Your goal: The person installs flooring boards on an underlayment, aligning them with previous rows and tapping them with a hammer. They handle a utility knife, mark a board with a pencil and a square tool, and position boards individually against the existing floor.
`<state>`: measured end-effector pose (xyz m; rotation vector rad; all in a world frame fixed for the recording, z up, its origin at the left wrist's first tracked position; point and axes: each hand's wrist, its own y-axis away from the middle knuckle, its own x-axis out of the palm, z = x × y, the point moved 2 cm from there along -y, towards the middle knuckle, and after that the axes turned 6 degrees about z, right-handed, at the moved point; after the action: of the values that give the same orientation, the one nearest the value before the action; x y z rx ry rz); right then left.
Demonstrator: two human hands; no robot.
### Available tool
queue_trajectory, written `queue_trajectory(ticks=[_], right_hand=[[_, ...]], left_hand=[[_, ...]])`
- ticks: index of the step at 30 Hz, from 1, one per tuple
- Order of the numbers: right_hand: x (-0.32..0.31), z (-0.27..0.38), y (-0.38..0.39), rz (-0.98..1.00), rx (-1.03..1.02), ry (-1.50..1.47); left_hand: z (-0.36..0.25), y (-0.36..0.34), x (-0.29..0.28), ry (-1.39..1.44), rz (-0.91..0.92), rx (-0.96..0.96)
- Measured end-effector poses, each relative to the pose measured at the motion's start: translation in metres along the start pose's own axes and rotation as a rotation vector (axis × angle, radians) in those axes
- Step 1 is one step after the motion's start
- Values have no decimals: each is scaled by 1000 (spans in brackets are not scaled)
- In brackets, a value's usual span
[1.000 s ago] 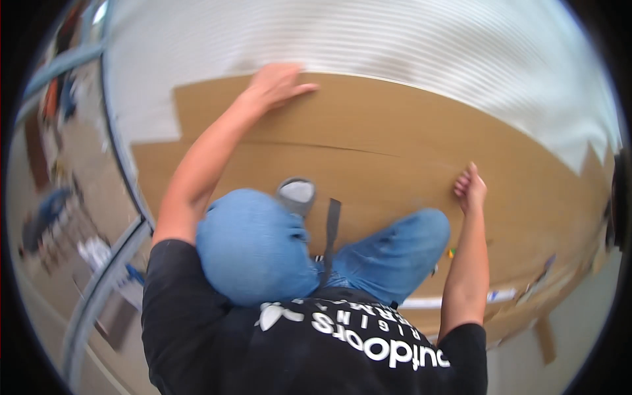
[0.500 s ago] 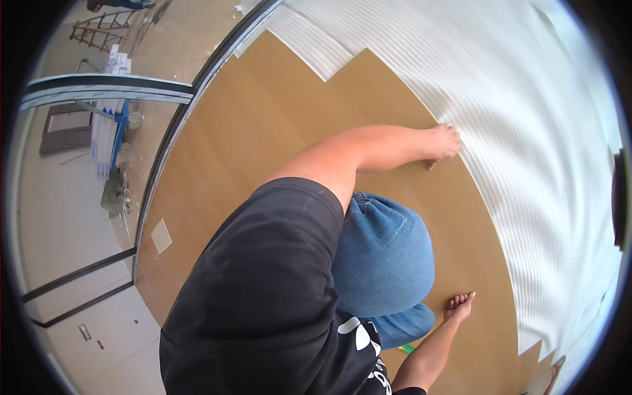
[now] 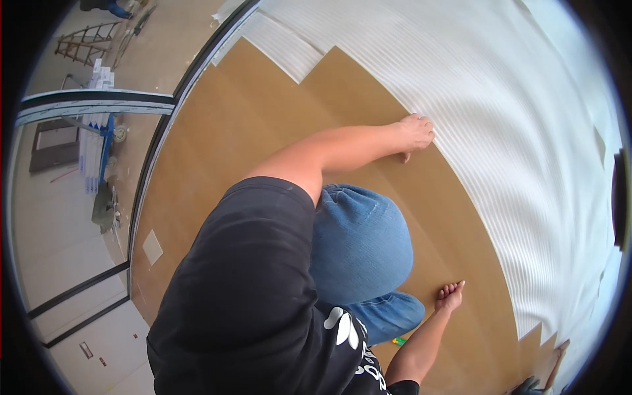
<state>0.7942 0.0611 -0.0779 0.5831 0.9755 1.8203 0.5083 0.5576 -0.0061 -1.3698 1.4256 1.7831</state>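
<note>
My left hand [image 3: 416, 133] presses down on the outer edge of the wood-look floor planks [image 3: 368, 99], where they meet the white ribbed underlay [image 3: 487, 125]. Its thumb stands apart from the fingers, and nothing shows in its grip. Over the planks, back from that same edge, is my right hand [image 3: 450, 296], its fingers curled in and its thumb stretched out. Whether anything small is inside that fist cannot be seen. Between my two arms is my blue-jeaned knee [image 3: 365, 243]. A small green and yellow object [image 3: 399, 342] pokes out below it.
A dark-framed glass partition [image 3: 151, 141] runs along the left. Beyond it are a ladder [image 3: 85, 43] and a blue trolley [image 3: 106, 145] with long white packages. A pale square piece [image 3: 153, 247] lies on the planks. Another person's arm [image 3: 556, 365] shows at the lower right.
The view has shifted, so most of the scene sits further left. More of the other person shows at the lower right. Both my hands keep nearly the same places on the planks.
</note>
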Motion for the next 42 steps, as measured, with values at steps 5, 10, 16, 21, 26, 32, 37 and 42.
queue_trajectory(ticks=[5,10,16,21,26,32,37,42], right_hand=[[20,-13,2,6,29,-36],[1,8,0,38,6,-169],[-49,-10,42,-299,-445,462],[-150,-147,158,-774,-181,798],[-143,-226,214,-749,176,943],[-133,-291,227,-583,369,848],[-176,-312,229,-451,310,985],[-161,-223,225,-583,124,848]], left_hand=[[17,2,6,58,43,-4],[7,-38,-1,125,74,112],[8,-49,21,66,18,69],[-18,-50,9,36,105,35],[-15,-48,8,-30,90,54],[-10,-55,2,-123,90,62],[-19,-65,3,-60,72,56],[-6,-69,-5,77,123,75]])
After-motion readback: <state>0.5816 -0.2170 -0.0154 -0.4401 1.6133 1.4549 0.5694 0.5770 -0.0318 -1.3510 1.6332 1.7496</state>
